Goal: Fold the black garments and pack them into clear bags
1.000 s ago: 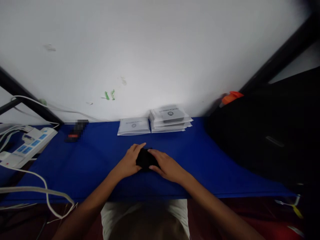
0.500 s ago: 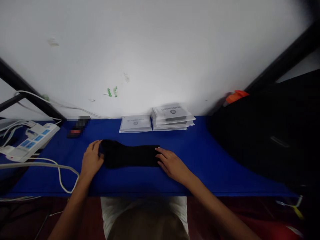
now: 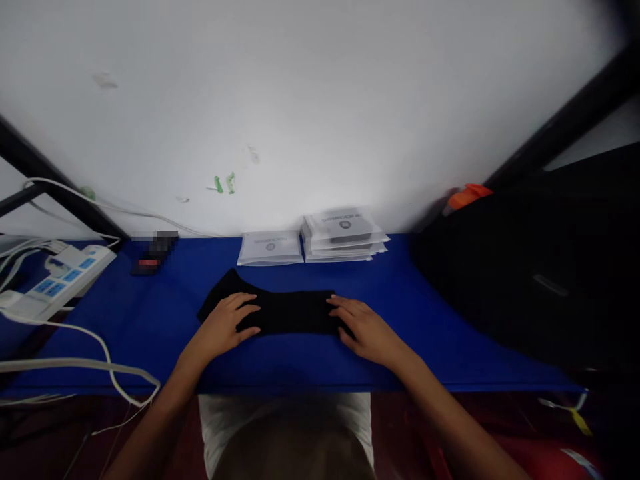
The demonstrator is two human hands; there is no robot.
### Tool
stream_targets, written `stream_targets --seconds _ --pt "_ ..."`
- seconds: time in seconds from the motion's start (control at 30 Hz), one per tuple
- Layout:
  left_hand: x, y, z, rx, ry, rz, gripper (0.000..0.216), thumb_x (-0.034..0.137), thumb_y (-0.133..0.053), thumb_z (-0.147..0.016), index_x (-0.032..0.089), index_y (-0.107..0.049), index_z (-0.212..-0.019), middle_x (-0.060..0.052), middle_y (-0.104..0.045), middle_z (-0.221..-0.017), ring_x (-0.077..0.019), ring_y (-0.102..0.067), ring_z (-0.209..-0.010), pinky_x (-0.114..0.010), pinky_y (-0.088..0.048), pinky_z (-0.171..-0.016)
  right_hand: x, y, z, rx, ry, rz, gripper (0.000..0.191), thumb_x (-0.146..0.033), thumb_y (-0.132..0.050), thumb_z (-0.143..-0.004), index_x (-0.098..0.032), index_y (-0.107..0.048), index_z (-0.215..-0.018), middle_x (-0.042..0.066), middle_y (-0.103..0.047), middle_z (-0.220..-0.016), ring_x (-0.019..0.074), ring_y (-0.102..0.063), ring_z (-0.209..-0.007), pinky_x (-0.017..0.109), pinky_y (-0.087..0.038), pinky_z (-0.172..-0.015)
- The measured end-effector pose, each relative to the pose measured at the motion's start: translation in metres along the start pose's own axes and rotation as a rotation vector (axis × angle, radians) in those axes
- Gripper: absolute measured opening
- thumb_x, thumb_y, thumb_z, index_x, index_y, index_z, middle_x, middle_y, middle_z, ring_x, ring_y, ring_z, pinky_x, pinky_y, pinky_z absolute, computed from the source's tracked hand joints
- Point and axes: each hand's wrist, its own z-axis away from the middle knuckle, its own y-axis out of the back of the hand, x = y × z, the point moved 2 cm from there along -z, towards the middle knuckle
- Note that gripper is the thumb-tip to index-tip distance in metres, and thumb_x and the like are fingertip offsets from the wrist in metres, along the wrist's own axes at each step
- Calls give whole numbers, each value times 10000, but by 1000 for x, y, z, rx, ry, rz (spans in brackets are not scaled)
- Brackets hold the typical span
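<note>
The cloth (image 3: 295,312) lies flat on the table (image 3: 385,280), just in front of the person, its long axis running left to right, roughly along the table's near edge. That axis also joins the two hands: the left hand (image 3: 223,327) rests over the left part, the right hand (image 3: 367,330) at the right end, with a stretch of black fabric bare between them. The right hand sits nearer its end of the cloth; past the left hand, the fabric widens and slants away toward a far corner (so that end is not square to the rest). Both hands have their fingers parted and laid on top, neither closed around the fabric; how hard they press cannot be told. The pack (image 3: 270,248) and the stack (image 3: 345,233) lie beyond the cloth, apart from it
</note>
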Motion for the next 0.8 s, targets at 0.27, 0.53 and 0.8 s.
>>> stream_targets --seconds 0.27,0.53,0.8 --pt "-1 10 -14 -15 -18 23 92 199 -591 -886 224 -653 -948 -55 -674 -1145 -217 -618 -1056 -379 -491 -911 13 19 -16 128 -80 58 197 -215 -456 -935 -185 -637 -1007 93 -721 -967 249 -686 -908 427 -535 -852" --pt "-6 18 -38 442 206 -257 209 299 -514 -955 176 -623 -1084 -119 -656 -1110 -283 -589 -1030 -419 -463 -857 8 22 -52 409 -131 84 276 -269 -459 -963 -187 -553 -1210 134 -653 -1147 278 -608 -1083 440 -525 -926" --pt "-25 -10 -12 82 140 -66 128 307 -648 -884 201 -614 -946 -74 -663 -1078 -254 -602 -1018 -393 -473 -844 17 -13 -41 67 -35 38 145 -171 -509 -925 -175 -615 -1024 142 -649 -1157 273 -604 -1068 446 -517 -923"
